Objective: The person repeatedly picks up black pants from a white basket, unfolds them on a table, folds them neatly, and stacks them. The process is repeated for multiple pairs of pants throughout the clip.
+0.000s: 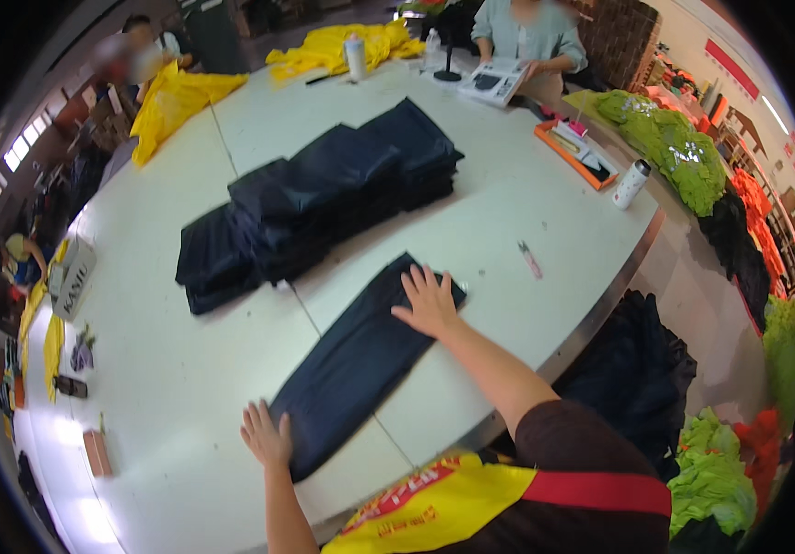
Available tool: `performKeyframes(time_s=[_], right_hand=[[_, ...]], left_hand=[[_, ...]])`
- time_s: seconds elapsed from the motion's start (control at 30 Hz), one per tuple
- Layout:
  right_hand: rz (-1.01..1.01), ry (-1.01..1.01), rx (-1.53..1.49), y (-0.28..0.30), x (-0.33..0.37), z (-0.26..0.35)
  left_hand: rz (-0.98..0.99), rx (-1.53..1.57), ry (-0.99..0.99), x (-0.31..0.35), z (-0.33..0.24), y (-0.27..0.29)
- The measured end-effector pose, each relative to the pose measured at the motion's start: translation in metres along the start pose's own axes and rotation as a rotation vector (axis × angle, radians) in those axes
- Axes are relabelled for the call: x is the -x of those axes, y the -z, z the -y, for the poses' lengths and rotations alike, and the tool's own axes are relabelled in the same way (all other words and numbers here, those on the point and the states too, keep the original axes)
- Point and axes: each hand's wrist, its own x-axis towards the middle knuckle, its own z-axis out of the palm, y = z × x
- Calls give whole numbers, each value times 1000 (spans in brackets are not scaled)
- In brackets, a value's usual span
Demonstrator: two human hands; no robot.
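Observation:
A dark navy garment [351, 369], folded into a long flat strip, lies slantwise on the white table in front of me. My left hand [266, 436] rests at its near left end, fingers stretched out and partly over the table. Toward the far right end, my right hand [427, 303] lies flat on the cloth with the fingers spread. Neither hand grips anything. Beyond the strip, a long pile of folded dark garments [314, 198] spreads across the middle of the table in overlapping stacks.
Small thread snips [530, 260] lie right of my right hand. An orange tray [575, 157] and a white bottle [632, 185] stand near the right edge. Yellow cloth [180, 103] lies at the far left. A person [528, 42] holds papers across the table. Dark cloth [628, 379] is heaped below the right edge.

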Motion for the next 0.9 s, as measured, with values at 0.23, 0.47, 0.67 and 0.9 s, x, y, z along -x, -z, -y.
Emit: performKeyframes(time_s=[0.23,0.47,0.67,0.9], right_hand=[[-38,179,-233,71,6,42],[-54,468,-736,-21,71,158],[-34,322,-1277,-43,80,182],[126,179,-1387,-30,87,191]], left_hand=[[-479,744,610,72,90,-37],[41,1572,864,79,65,12],[147,2008,319,20,-51,161],[642,1337,11,-36,-216,131]])
